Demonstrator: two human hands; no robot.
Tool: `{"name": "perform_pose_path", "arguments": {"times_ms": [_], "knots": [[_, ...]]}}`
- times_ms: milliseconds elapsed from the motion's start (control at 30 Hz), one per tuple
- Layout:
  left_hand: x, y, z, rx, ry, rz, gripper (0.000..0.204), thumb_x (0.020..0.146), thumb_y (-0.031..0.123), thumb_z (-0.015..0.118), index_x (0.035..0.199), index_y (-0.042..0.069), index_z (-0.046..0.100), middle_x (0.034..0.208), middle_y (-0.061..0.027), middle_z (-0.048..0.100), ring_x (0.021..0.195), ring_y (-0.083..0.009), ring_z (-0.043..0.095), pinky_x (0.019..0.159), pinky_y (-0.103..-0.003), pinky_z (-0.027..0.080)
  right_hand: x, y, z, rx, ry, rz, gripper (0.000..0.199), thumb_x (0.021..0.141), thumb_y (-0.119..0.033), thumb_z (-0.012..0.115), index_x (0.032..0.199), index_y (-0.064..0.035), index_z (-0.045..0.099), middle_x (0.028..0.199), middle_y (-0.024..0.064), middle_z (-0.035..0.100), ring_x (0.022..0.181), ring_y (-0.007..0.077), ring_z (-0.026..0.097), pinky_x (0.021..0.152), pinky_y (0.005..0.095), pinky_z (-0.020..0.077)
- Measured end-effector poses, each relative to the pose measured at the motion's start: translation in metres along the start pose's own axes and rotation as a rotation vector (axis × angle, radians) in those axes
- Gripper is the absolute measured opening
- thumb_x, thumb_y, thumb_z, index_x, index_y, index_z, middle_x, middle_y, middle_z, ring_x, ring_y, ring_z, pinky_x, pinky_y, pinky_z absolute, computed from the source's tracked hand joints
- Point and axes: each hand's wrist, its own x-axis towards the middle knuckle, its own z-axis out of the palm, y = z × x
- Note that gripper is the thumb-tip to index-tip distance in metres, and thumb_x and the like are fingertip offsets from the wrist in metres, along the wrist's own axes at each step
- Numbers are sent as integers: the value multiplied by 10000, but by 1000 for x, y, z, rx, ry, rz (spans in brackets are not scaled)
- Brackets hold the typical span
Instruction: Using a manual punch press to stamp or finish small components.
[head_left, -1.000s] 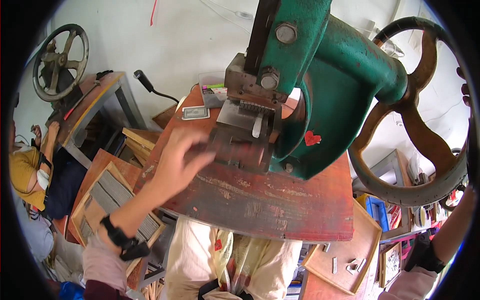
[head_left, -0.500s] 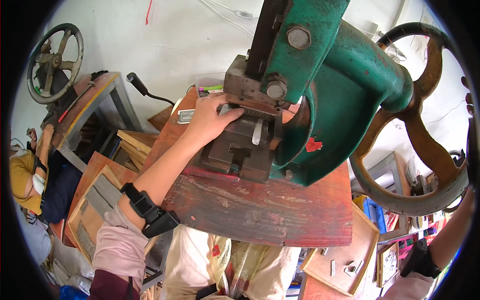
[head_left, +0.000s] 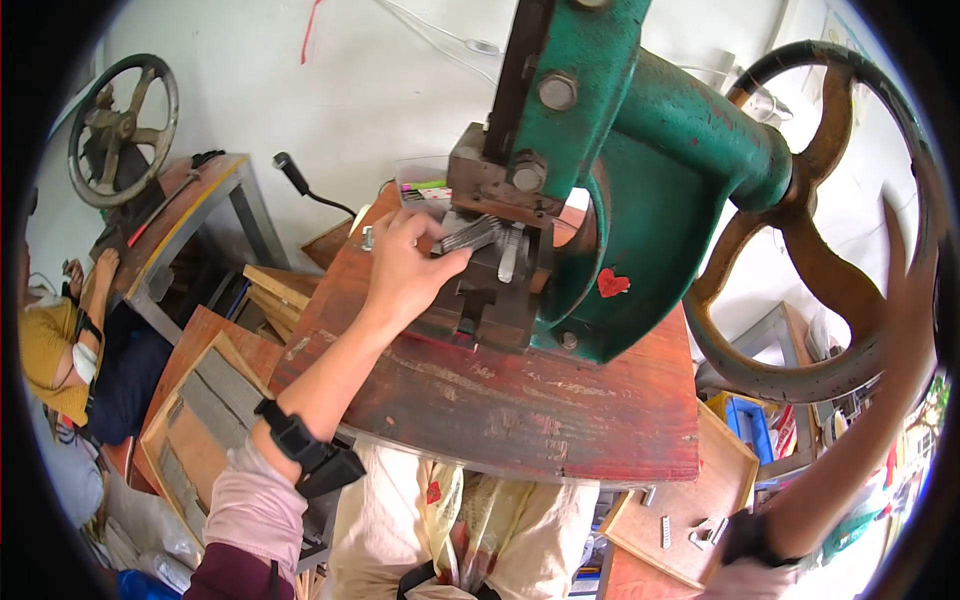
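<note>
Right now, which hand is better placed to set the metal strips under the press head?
Probably the left. The left hand is already at the die block, its fingers on the metal strips. The right hand is away at the big handwheel.

Green painted cast-metal press (head_left: 640,190) with chipped matt finish, dull rusty brown flywheel (head_left: 810,230), worn red-painted wooden counter (head_left: 520,400) scuffed and rough, bare grey steel die block (head_left: 490,300), shiny ridged metal strip (head_left: 470,235), glossy red heart sticker (head_left: 612,284)
</note>
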Motion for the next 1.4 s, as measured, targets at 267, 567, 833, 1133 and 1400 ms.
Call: {"name": "perform_pose_path", "arguments": {"times_ms": [267,567,833,1133,1400], "knots": [[-134,54,-70,-159,38,-133,218,645,47,753,760,35,568,913,-65,656,937,-213,596,849,-343,425,-229,-198,-19,2058,-986,1297,532,888,-72,608,1342,67,366,1198,207,572,1141,256,551,959,344,451],[-205,91,-88,148,-43,262,327,552,105,818,735,89,548,908,-38,689,1003,-280,563,841,-429,398,-255,-226,-54,2272,-892,1894,146,841,34,648,917,-15,533,850,56,629,807,105,601,736,223,487],[-226,115,-82,90,-126,381,298,549,90,806,722,96,563,917,-12,688,1001,-255,554,843,-432,398,-273,-192,-68,2224,-664,1908,298,840,68,622,1121,65,523,1025,160,650,956,212,644,857,296,522],[-252,122,-85,88,-218,410,331,564,47,793,762,83,530,891,-36,692,966,-294,567,810,-451,428,-299,-181,-71,2161,-559,1960,329,918,-101,583,1173,75,472,1041,248,616,960,343,647,819,391,560],[-272,127,-72,-84,-307,88,480,647,4,735,1077,14,521,1007,-151,586,921,-339,562,800,-408,456,-306,-176,-72,1941,-675,1775,348,899,-97,621,1167,94,506,1024,223,639,922,242,661,773,284,542]]}}
